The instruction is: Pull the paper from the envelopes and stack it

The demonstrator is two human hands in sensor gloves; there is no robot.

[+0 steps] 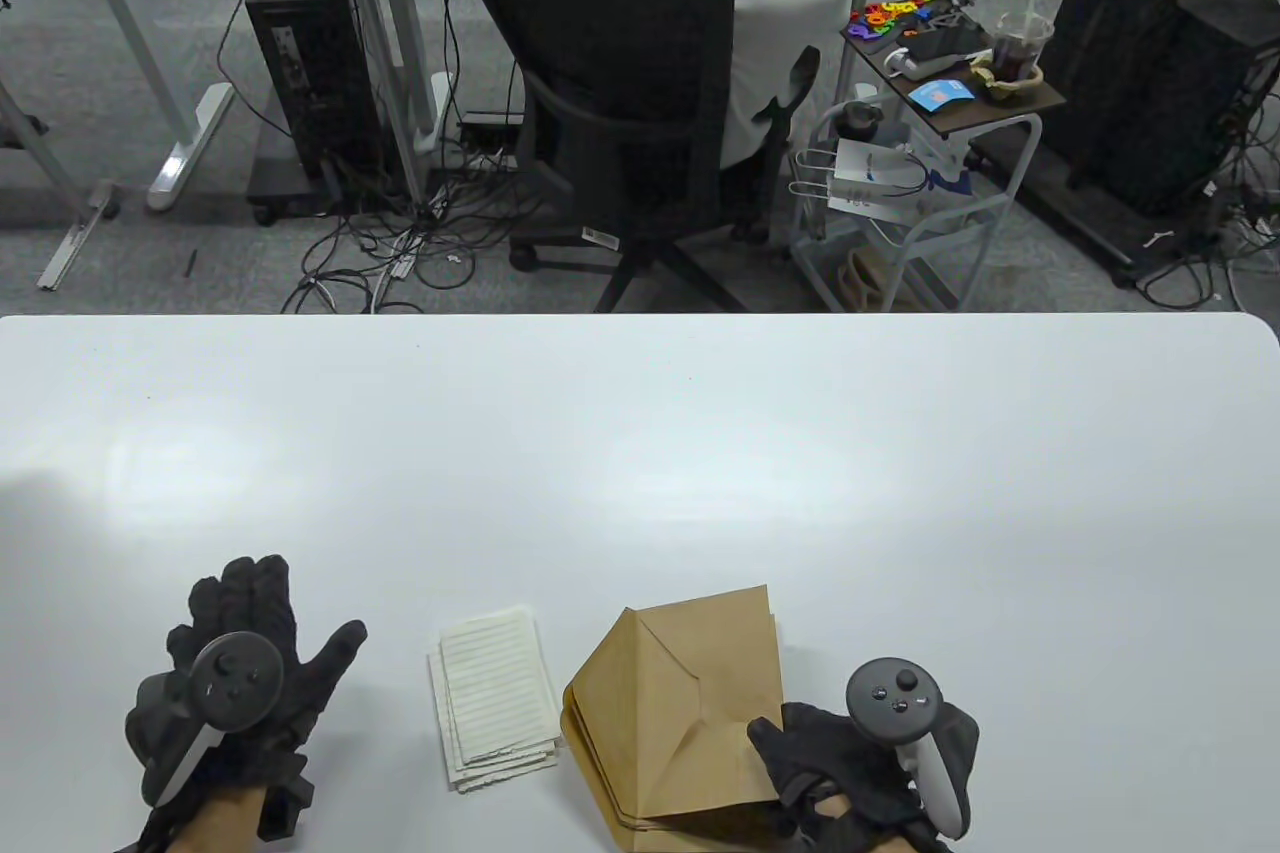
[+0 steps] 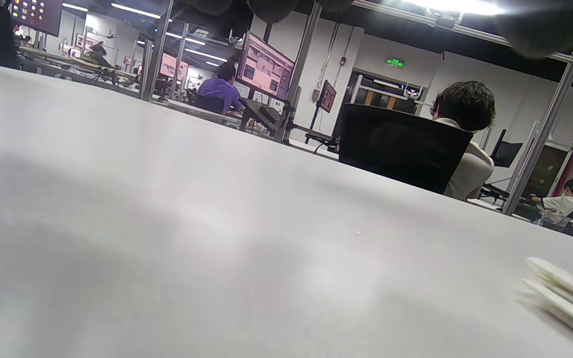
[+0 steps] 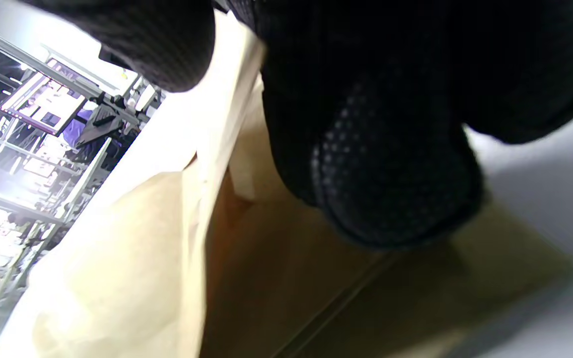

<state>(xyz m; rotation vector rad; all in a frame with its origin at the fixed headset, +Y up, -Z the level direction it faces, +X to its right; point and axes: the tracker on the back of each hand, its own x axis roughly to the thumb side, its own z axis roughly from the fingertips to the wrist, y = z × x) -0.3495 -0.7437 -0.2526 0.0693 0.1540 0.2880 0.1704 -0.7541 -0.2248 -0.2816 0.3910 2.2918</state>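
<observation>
Envelopes (image 1: 690, 703) sit right at the near edge of the table (image 1: 640, 453), a pile of brown ones, top one with its flap open and pointing left. Right hand (image 1: 860, 773) is on the pile's near right corner, fingers (image 3: 391, 164) curled down onto the paper, so it's gripping or at least pinning that top envelope; the wrist view is mostly dark glove pressed against brown paper, with what looks like the open mouth of the envelope next to it. Can't tell if any sheet is halfway out.

Just left of the envelopes, not touching them, there's the paper (image 1: 498, 698): a small stack of lined white sheets, a bit fanned out at the near end. The left wrist view catches its edge (image 2: 567, 298) low on the right, blurry.

Left hand (image 1: 240, 683) lies flat on the table further left, near the paper but clear of it, fingers spread and straight, holding nothing.

Rest of the table beyond is just white top. Past the far edge there's a person (image 1: 720, 3) sitting in a black chair (image 1: 620, 113) with their back to us, and a small cart (image 1: 930, 153) with clutter to the right.
</observation>
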